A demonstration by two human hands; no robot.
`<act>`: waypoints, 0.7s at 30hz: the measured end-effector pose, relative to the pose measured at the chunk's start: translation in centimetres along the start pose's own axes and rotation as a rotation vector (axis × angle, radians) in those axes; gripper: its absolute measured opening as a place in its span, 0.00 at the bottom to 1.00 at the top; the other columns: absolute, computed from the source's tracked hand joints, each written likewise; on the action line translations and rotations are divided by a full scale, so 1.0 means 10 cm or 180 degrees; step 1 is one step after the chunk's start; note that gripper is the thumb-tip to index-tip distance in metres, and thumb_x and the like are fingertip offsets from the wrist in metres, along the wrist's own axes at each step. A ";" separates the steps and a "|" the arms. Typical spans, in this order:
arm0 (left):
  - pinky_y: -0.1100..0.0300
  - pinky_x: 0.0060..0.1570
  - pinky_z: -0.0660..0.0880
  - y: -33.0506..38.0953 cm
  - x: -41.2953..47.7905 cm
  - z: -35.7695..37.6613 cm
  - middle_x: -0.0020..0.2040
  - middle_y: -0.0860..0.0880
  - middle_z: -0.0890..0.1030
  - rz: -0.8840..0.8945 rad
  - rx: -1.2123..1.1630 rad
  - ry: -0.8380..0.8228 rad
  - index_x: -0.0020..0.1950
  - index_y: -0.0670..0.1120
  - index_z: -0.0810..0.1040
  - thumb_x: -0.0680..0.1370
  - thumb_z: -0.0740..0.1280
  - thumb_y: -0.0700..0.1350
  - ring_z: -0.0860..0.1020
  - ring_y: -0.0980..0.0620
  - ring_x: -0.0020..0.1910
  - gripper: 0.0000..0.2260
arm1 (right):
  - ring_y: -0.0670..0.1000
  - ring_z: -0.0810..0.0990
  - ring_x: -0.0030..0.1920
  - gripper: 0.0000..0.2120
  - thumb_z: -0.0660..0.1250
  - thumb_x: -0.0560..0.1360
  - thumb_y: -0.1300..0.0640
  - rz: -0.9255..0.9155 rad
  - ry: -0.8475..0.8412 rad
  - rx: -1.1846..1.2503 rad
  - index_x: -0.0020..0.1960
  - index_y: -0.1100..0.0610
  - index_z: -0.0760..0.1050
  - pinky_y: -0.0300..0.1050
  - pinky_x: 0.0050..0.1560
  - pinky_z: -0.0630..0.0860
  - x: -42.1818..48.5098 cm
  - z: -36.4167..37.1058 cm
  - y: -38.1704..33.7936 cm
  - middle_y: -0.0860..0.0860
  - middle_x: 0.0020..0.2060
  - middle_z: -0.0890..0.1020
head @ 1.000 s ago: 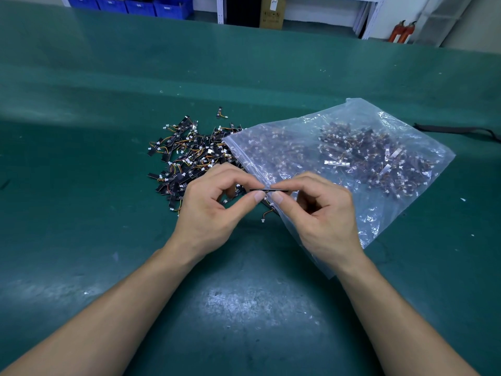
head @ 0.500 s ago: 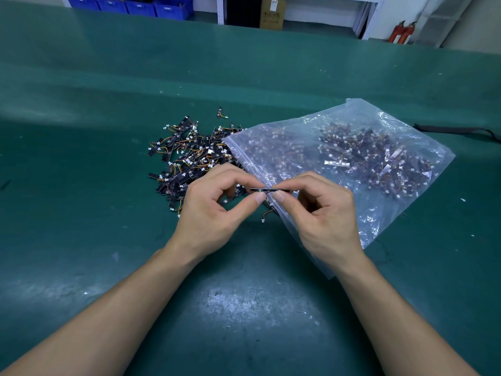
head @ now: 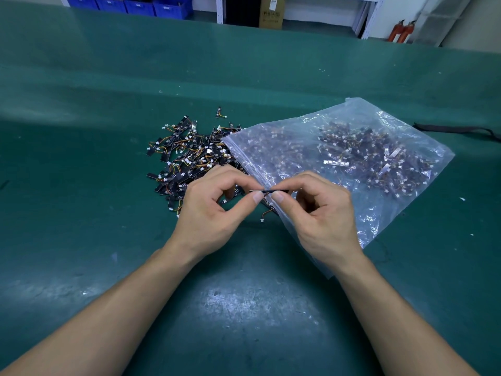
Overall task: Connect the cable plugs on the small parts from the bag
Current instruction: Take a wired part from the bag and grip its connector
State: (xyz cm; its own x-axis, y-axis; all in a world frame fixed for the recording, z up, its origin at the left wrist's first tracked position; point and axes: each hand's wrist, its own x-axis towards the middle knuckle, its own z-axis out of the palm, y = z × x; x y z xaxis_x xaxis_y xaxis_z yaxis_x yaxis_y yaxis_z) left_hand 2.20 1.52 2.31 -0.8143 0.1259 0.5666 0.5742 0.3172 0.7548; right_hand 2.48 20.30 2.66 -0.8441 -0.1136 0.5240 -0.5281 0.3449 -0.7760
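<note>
Barely shifted since before: left hand [head: 208, 213] and right hand [head: 322, 213] each pinching one end of dark strip [head: 268, 191], long axis left-right, wire hanging below.

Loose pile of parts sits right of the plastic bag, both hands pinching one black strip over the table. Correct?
Not quite: the head view shows the loose pile left of the plastic bag. The rest holds: left hand and right hand both pinch one black strip over the table.

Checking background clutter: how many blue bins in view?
4, side by side along the top left edge behind the green table: blue bins at. More may sit out of frame.
</note>
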 end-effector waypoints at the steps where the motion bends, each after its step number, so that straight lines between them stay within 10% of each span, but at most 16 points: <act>1: 0.63 0.42 0.69 0.00 0.00 0.00 0.41 0.51 0.82 -0.0026 -0.0020 0.0004 0.46 0.48 0.82 0.75 0.72 0.39 0.77 0.54 0.41 0.04 | 0.45 0.69 0.27 0.01 0.74 0.74 0.59 0.0030 0.0001 0.0001 0.45 0.54 0.84 0.33 0.33 0.64 0.00 0.00 0.00 0.46 0.36 0.80; 21: 0.57 0.42 0.72 0.02 0.02 0.00 0.40 0.51 0.80 -0.0415 -0.0181 -0.0059 0.43 0.50 0.80 0.76 0.70 0.40 0.77 0.49 0.41 0.05 | 0.48 0.71 0.29 0.05 0.71 0.75 0.56 0.0461 -0.0122 0.0167 0.43 0.56 0.84 0.37 0.33 0.67 -0.01 0.03 0.01 0.49 0.34 0.82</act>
State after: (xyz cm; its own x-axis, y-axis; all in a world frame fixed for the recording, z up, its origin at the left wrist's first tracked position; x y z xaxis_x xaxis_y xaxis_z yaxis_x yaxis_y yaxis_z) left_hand 2.22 1.60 2.58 -0.8835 0.1046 0.4566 0.4668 0.2783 0.8394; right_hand 2.45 20.11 2.45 -0.9142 -0.1019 0.3921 -0.4037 0.3113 -0.8603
